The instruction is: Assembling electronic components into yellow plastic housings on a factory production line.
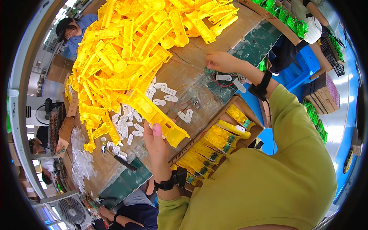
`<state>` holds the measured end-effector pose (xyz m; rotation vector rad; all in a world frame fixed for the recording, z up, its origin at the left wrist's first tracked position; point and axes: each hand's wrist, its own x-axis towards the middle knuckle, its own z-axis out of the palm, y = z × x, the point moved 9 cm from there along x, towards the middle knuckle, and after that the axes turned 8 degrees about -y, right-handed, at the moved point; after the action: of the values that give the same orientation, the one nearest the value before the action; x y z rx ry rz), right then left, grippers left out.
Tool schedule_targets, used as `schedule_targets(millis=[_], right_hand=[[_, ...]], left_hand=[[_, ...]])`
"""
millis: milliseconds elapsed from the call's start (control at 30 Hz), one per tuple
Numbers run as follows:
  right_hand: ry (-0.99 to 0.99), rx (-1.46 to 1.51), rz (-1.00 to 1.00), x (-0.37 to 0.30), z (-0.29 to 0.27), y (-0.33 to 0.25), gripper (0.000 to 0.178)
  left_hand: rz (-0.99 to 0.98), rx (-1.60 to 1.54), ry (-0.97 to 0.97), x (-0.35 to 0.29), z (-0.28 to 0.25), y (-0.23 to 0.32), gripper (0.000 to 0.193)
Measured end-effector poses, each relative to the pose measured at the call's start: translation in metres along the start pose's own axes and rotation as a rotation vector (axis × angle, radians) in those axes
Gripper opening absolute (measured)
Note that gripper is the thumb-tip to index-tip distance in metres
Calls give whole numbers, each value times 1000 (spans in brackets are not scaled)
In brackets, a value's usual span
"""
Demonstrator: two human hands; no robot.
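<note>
My left hand is closed around a long yellow plastic shell half, its hollow side up and a pink covering on my thumb. The shell slants toward me beside the big heap of similar yellow shells. Farther right, my right hand hovers over the table edge with its fingers curled together. Whatever they may pinch is too small to make out. Just below it lie white oval pieces with thin red and dark wires.
White oval pieces lie scattered left of the shell, near clear plastic bits and a black-handled tool. A cardboard box before me holds yellow pieces with wires. Green parts fill another box at the far right. Other people sit nearby.
</note>
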<state>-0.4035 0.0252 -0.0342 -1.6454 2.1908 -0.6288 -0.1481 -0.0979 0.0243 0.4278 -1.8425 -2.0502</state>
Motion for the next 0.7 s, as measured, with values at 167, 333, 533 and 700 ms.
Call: schedule_targets(millis=[167, 333, 533, 700], right_hand=[[205, 133, 74, 21, -40, -37, 14], [389, 210, -106, 21, -82, -105, 12], [512, 267, -471, -10, -101, -201, 11], [592, 178, -713, -43, -97, -263, 14]], left_hand=[[-40, -42, 6, -1, -2, 3, 46], [47, 77, 58, -5, -7, 19, 40], [179, 20, 81, -10, -11, 68, 41], [294, -36, 51, -22, 14, 108, 45]])
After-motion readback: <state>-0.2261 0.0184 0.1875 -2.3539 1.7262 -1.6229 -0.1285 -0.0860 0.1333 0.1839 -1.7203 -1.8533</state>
